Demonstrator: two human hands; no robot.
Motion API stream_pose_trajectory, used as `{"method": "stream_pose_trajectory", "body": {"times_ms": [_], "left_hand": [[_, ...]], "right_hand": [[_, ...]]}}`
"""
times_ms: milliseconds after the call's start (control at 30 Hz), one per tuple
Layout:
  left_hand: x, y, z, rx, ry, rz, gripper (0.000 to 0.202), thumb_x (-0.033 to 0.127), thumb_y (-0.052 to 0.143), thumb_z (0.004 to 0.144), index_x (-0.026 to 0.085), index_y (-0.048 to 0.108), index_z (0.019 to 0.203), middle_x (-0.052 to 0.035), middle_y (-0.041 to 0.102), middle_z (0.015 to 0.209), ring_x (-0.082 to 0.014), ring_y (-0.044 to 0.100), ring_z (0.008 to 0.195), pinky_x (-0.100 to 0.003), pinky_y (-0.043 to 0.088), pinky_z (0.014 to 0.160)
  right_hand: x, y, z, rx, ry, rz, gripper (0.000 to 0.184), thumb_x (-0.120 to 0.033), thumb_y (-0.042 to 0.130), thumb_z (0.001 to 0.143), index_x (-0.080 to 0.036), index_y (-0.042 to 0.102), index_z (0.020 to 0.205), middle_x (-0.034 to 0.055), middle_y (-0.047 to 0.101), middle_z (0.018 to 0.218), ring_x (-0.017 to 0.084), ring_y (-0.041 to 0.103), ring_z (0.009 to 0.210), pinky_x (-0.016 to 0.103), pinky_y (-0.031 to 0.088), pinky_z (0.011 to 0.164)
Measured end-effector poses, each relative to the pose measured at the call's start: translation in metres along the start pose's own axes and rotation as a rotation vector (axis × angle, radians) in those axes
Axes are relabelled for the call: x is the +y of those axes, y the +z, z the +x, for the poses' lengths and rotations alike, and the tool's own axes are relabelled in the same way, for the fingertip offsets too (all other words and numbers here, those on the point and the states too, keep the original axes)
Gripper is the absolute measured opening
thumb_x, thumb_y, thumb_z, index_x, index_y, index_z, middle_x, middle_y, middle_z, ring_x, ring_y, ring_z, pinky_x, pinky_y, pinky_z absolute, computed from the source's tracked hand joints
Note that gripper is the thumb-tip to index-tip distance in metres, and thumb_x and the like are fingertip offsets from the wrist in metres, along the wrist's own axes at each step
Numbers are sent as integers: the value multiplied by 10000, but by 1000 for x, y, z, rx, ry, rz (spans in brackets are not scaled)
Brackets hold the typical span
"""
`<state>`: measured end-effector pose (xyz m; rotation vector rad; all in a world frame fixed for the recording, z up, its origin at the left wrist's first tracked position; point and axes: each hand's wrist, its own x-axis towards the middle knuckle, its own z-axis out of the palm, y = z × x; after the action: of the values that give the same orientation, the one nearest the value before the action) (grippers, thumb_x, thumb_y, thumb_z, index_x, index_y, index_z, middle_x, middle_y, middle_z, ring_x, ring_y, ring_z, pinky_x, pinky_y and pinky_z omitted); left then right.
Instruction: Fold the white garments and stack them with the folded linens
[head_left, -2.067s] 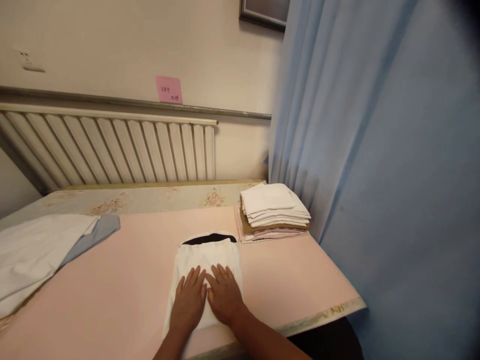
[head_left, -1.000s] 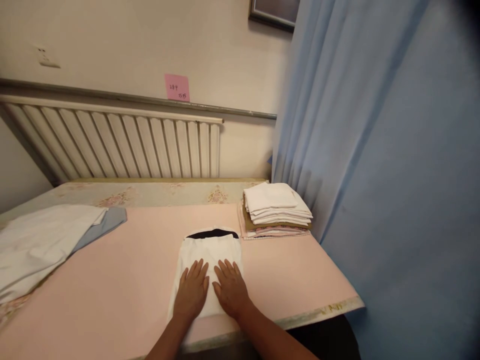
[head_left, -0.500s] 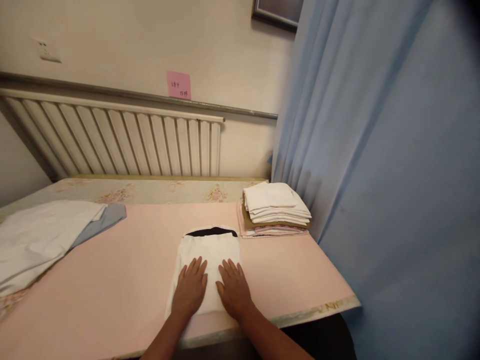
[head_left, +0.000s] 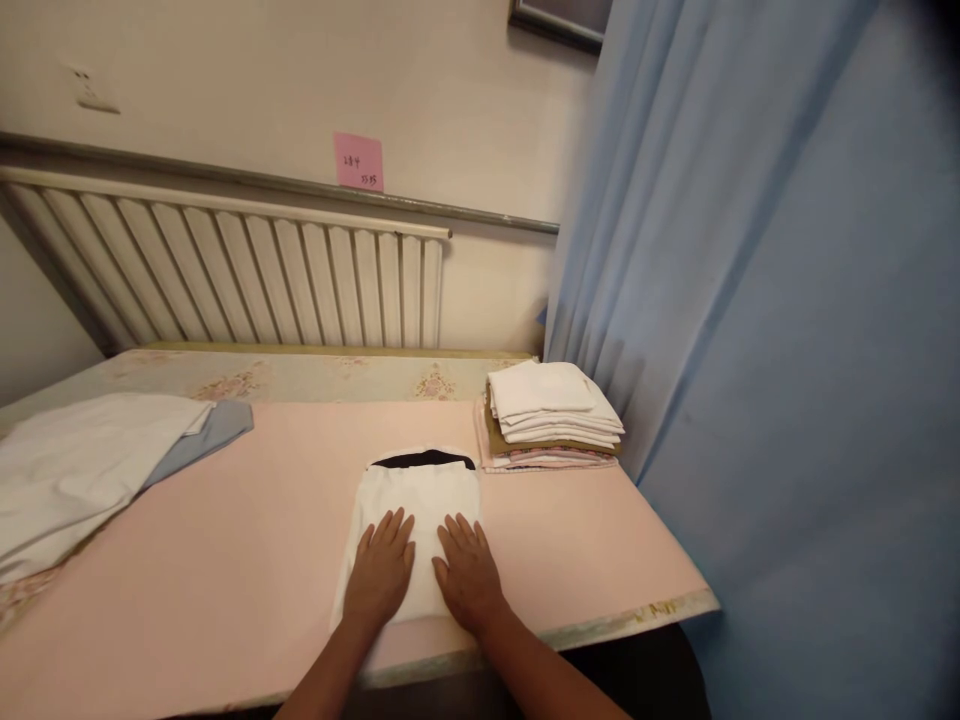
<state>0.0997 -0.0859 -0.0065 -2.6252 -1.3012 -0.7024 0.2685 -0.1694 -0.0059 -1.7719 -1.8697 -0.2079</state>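
Note:
A folded white garment [head_left: 424, 500] with a dark band along its far edge lies flat near the front edge of the pink-covered table [head_left: 247, 540]. My left hand [head_left: 381, 568] rests palm down on the garment's left half, fingers stretched out. On its right half lies my right hand [head_left: 468, 572], flat as well, with the fingers slightly spread. Neither hand grasps anything. Just beyond, to the right, stands a stack of folded clothes [head_left: 551, 405], mostly white with brown and patterned pieces lower down.
Loose white cloth [head_left: 82, 470] and a blue-grey piece [head_left: 202, 440] lie at the left. A blue curtain [head_left: 750, 300] hangs along the right side. Behind the table are a radiator [head_left: 300, 280] and a pink note [head_left: 358, 162] on the wall.
Both hands stay flat in nearly the same place on the garment. The view has shifted very slightly; nothing else has visibly moved.

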Motion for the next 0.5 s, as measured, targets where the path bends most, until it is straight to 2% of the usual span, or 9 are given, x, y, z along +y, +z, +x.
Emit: {"method": "stream_pose_trajectory", "body": {"times_ms": [500], "left_hand": [[2, -4, 1, -11, -2, 17, 436, 316, 354, 940, 212, 541, 1319, -80, 526, 1404, -260, 438, 1328, -494, 334, 1090]], "right_hand": [[-1, -1, 0, -10, 12, 19, 432, -351, 497, 940, -234, 494, 1355, 62, 476, 1434, 243, 334, 1382, 469, 260, 1138]]}}
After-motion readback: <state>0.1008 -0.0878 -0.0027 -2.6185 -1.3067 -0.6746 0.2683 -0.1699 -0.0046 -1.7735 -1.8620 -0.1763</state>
